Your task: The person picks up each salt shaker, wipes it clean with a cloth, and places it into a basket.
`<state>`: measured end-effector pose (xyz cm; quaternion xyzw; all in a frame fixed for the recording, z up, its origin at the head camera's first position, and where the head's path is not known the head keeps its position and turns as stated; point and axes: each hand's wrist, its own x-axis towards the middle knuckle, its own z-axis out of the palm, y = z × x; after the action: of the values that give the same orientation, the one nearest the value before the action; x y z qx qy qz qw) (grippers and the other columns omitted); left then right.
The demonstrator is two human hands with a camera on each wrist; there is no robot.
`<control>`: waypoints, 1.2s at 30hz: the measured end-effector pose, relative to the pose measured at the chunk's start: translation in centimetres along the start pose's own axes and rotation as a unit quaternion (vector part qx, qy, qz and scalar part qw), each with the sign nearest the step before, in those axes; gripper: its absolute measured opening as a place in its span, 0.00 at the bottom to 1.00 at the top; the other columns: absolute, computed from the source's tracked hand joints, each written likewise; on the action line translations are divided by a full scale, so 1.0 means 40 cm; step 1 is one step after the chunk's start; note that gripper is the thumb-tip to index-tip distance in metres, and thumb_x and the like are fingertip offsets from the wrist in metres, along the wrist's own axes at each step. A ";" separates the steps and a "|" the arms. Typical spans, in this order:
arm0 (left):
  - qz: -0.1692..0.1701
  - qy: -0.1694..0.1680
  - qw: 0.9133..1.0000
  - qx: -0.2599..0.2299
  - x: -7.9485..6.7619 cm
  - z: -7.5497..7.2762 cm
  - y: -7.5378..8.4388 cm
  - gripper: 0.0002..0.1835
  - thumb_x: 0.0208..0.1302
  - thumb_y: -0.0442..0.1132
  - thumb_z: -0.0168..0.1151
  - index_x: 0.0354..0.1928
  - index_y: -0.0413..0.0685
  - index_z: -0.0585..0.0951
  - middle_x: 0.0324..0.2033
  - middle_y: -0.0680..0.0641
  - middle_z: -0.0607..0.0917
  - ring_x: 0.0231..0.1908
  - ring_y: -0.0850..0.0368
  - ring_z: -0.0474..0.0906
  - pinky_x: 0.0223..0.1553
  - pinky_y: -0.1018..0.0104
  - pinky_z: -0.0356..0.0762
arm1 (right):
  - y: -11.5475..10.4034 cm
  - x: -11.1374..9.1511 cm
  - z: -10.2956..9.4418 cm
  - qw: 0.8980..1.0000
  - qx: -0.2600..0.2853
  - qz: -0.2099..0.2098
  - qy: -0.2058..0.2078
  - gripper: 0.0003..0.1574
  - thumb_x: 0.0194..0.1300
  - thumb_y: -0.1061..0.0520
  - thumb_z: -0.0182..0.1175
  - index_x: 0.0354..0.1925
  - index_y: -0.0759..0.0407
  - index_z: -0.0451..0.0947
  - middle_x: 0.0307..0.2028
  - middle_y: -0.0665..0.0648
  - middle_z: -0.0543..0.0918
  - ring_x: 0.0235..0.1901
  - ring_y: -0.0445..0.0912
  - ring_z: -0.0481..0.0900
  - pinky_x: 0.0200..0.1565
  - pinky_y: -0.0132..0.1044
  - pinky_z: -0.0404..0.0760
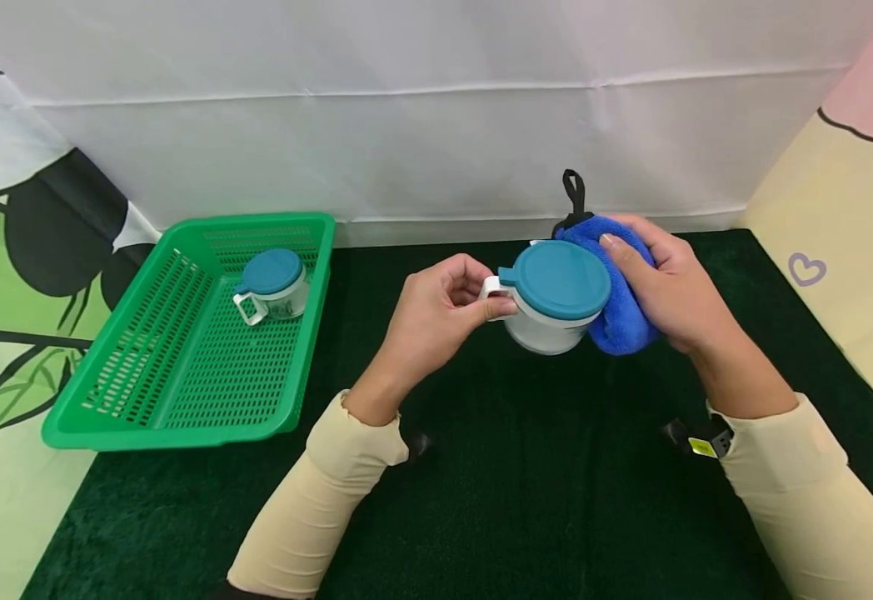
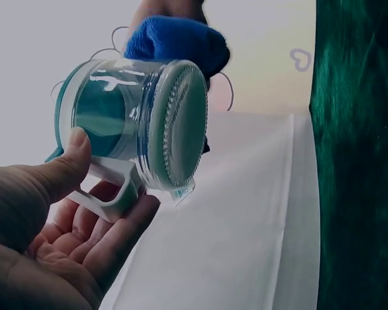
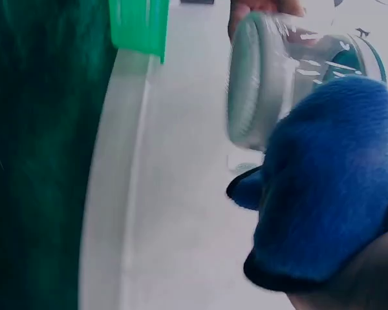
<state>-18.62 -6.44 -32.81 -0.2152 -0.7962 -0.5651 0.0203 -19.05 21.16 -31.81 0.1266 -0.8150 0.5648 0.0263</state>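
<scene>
My left hand (image 1: pixel 440 321) pinches the white handle of a clear glass jar (image 2: pixel 132 106) with a teal lid (image 1: pixel 562 279), held up above the dark green cloth. In the left wrist view the thumb lies against the jar's side by the handle, and the ribbed glass base faces right. My right hand (image 1: pixel 669 279) grips a folded blue towel (image 1: pixel 620 308) with a black hanging loop, its thumb on top. The towel lies against the jar's right side in the head view. From the right wrist, the towel (image 3: pixel 330 181) covers part of the jar (image 3: pixel 265 84).
On the left stands a green plastic basket (image 1: pixel 301 367) with slotted walls. Inside it sits another handled glass jar (image 1: pixel 286 304) with a blue lid. Dark green cloth (image 1: pixel 511 483) covers the table, and a white fabric backdrop (image 1: pixel 406 150) rises behind it.
</scene>
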 end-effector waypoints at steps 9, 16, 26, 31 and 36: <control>0.000 -0.001 1.000 0.024 0.007 0.015 0.006 0.11 0.64 0.42 0.75 0.41 0.46 0.83 0.35 0.53 0.87 0.34 0.59 0.83 0.40 0.64 0.85 | -0.114 -0.001 -0.013 0.947 -0.308 -0.089 -0.029 0.22 0.79 0.46 0.56 0.68 0.40 0.76 0.63 0.64 0.74 0.53 0.68 0.78 0.46 0.73 0.79; 0.007 0.009 0.999 0.050 0.008 0.032 -0.009 0.11 0.65 0.43 0.75 0.41 0.47 0.83 0.33 0.55 0.87 0.32 0.61 0.82 0.35 0.64 0.82 | -0.174 -0.021 0.045 0.873 -0.443 -0.194 -0.059 0.21 0.76 0.49 0.62 0.64 0.43 0.79 0.58 0.67 0.76 0.47 0.64 0.82 0.43 0.64 0.84; 0.003 0.030 0.998 0.063 0.015 0.022 -0.002 0.07 0.68 0.37 0.71 0.43 0.44 0.83 0.34 0.52 0.86 0.33 0.59 0.81 0.37 0.64 0.81 | -0.195 -0.077 0.074 0.851 -0.446 -0.277 -0.020 0.25 0.67 0.53 0.71 0.61 0.44 0.82 0.57 0.68 0.77 0.49 0.62 0.81 0.37 0.61 0.86; 0.009 0.035 0.999 0.018 0.014 0.008 0.001 0.10 0.66 0.40 0.73 0.42 0.44 0.83 0.34 0.52 0.86 0.33 0.57 0.80 0.38 0.62 0.82 | -0.186 -0.079 0.039 0.858 -0.436 -0.270 -0.005 0.29 0.67 0.53 0.72 0.64 0.42 0.79 0.58 0.68 0.77 0.48 0.64 0.82 0.39 0.64 0.85; 0.024 0.027 0.999 -0.017 0.007 -0.001 0.000 0.10 0.65 0.38 0.74 0.42 0.43 0.82 0.35 0.51 0.86 0.33 0.55 0.80 0.39 0.61 0.83 | -0.166 -0.039 -0.015 0.892 -0.412 -0.187 -0.019 0.27 0.73 0.50 0.65 0.68 0.40 0.76 0.59 0.67 0.75 0.45 0.69 0.82 0.41 0.70 0.82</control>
<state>-18.88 -6.39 -32.73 -0.2191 -0.7801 -0.5838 0.0514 -16.05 19.81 -25.80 0.2652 -0.9361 0.1608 0.1658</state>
